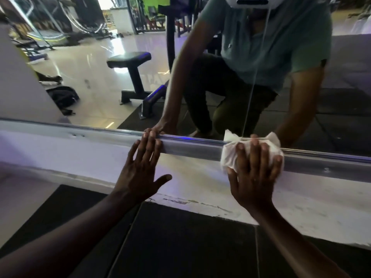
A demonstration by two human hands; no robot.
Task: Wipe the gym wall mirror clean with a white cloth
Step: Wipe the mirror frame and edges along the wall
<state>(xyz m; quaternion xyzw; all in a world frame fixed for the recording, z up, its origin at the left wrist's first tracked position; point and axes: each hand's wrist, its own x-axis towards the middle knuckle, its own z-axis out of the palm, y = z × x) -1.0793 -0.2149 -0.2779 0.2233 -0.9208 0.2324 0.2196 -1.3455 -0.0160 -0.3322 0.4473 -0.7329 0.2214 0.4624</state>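
The gym wall mirror [96, 63] fills the upper half of the head view, with a grey metal frame strip [190, 146] along its bottom edge. My right hand [254, 175] presses a crumpled white cloth [228, 157] flat against that strip and the mirror's lowest edge, fingers spread and straight over the cloth. My left hand [140, 167] lies flat against the wall below the mirror, fingertips on the frame strip, holding nothing. A vertical seam [253, 81] between mirror panels runs up from the cloth. The mirror shows my crouching reflection.
Below the frame is a white wall band [60, 157] with chipped paint, then black rubber floor mats [180, 243]. A white pillar [18, 81] stands at the left against the mirror. Reflected in the glass are a black bench, a bag and gym machines.
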